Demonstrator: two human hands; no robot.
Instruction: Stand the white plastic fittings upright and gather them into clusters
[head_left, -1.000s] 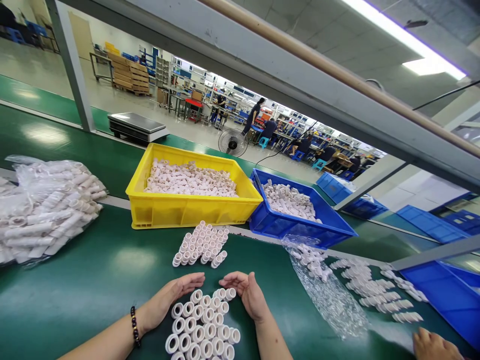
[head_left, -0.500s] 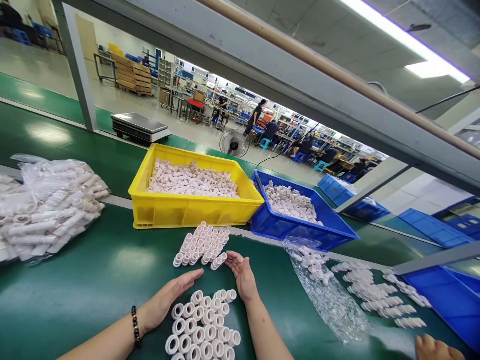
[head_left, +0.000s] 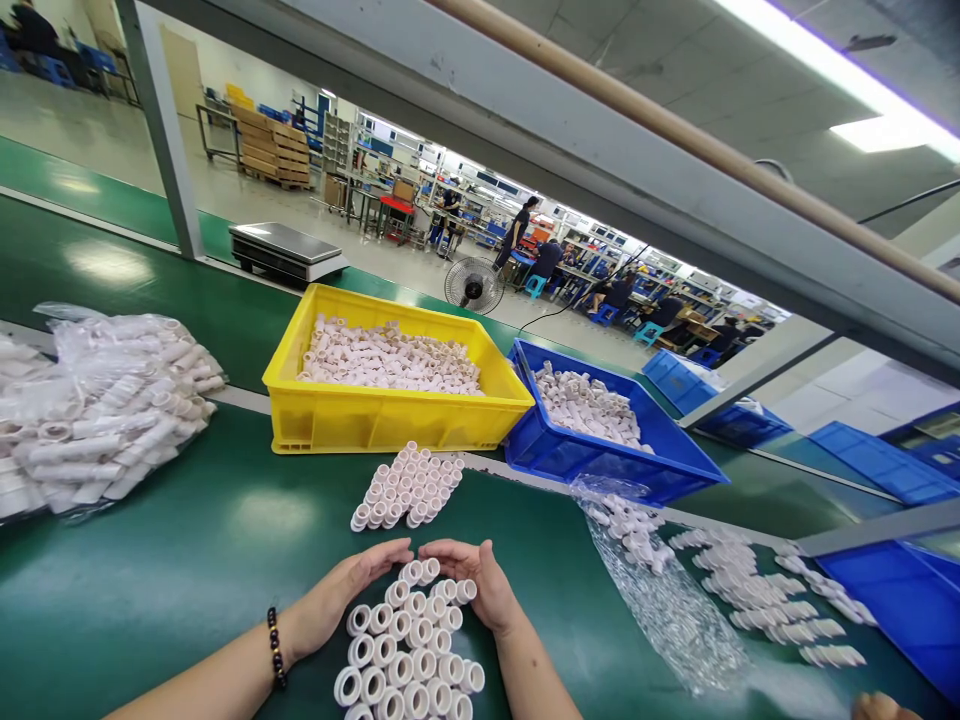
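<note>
Both hands served as the grip, each loosely cupped and open rather than closed on any single piece. The left hand, a dark bead bracelet at its wrist, curved against the left edge of a cluster of upright white fittings on the green tabletop. The right hand pressed the cluster's upper right side, the fingertips of the two hands nearly meeting over its far end, so the fittings lay between the palms and toward the wearer's body. The step in hand looked like squeezing the pieces into a tight block; the next move probably called for even inward pressure from both sides so none toppled.

Farther left sat a clear bag of white parts. Beyond the hands lay a second packed cluster, then a yellow bin and a blue bin, both holding white parts. To the right, a plastic sheet and loose rows of fittings rested on the tabletop, and what seemed to be another person's hand showed at the bottom right edge.
</note>
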